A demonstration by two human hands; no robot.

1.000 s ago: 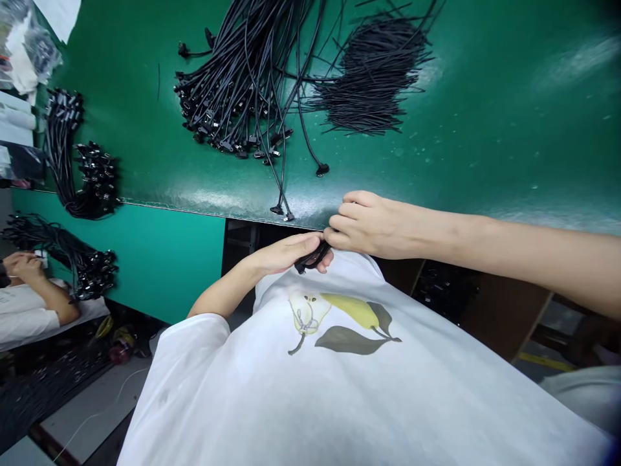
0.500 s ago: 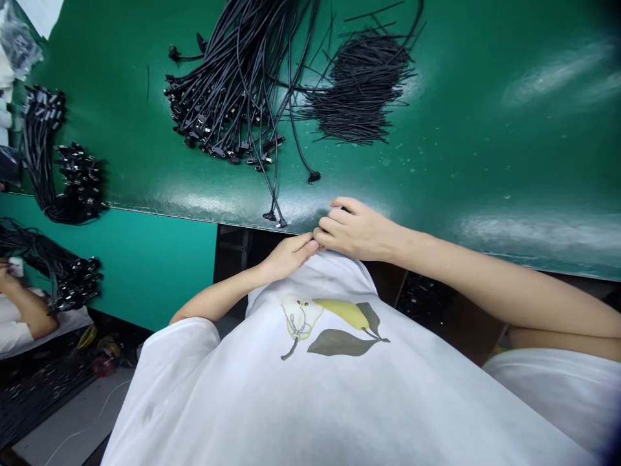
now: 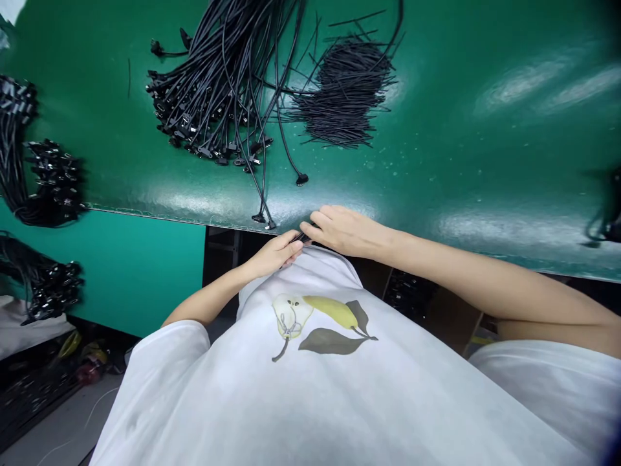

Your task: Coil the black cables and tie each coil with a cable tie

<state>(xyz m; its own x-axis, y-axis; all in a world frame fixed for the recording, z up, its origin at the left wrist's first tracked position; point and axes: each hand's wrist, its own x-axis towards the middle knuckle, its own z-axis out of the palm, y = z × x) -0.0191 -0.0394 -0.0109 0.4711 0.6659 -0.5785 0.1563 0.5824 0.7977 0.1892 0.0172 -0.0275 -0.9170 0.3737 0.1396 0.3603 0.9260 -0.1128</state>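
one black item [image 3: 303,237] in left hand [image 3: 272,256]; right hand [image 3: 342,232] touching

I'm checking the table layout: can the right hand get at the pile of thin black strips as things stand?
Probably yes: only green tabletop shows between the right hand and the pile, though that hand is at a black item.

Light glares in pale streaks [image 3: 528,84] across a glossy dark-green tabletop [image 3: 460,142], its front edge meeting a brighter green surface [image 3: 145,272] at left. A brown panel [image 3: 449,317] stands in shadow below, while a grey surface [image 3: 72,421] shows at lower left.
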